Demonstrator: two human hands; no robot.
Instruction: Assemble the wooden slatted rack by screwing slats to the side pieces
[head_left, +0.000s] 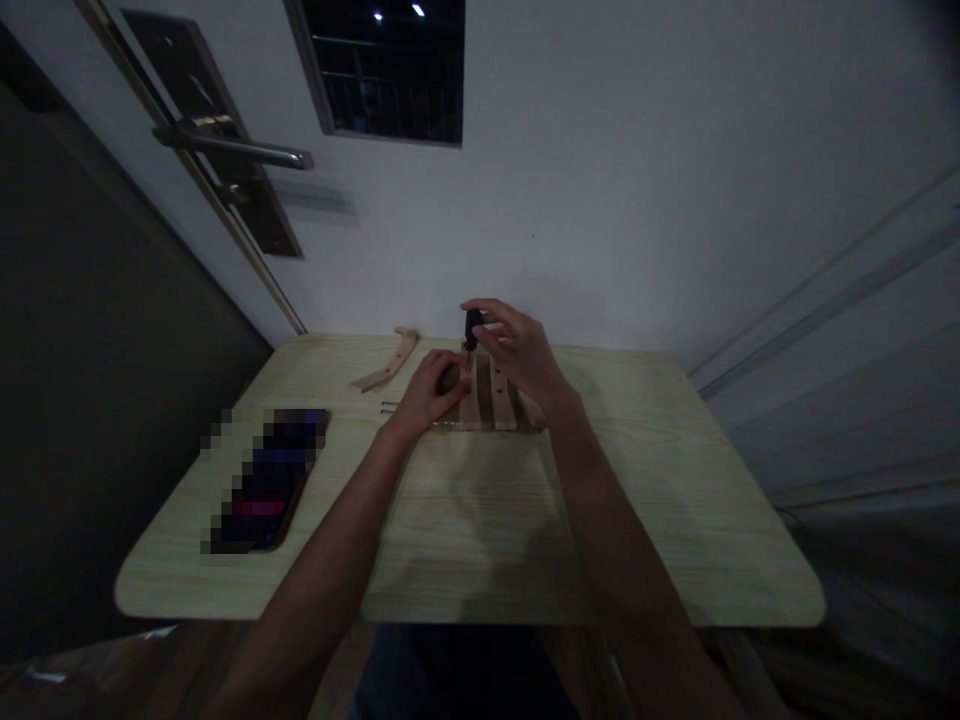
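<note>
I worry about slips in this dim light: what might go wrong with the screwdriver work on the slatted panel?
1. The left hand steadies the slatted panel right beside the screwdriver tip; a slip may jab its fingers.
2. The right hand pinches only the handle's top, so the tip may skip off.
3. Loose screws by the left wrist may get knocked across the table.

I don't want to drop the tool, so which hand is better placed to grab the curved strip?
Left, probably. The left hand rests on the slats, nearest the curved strip; the right hand is farther off and holds the screwdriver.
</note>
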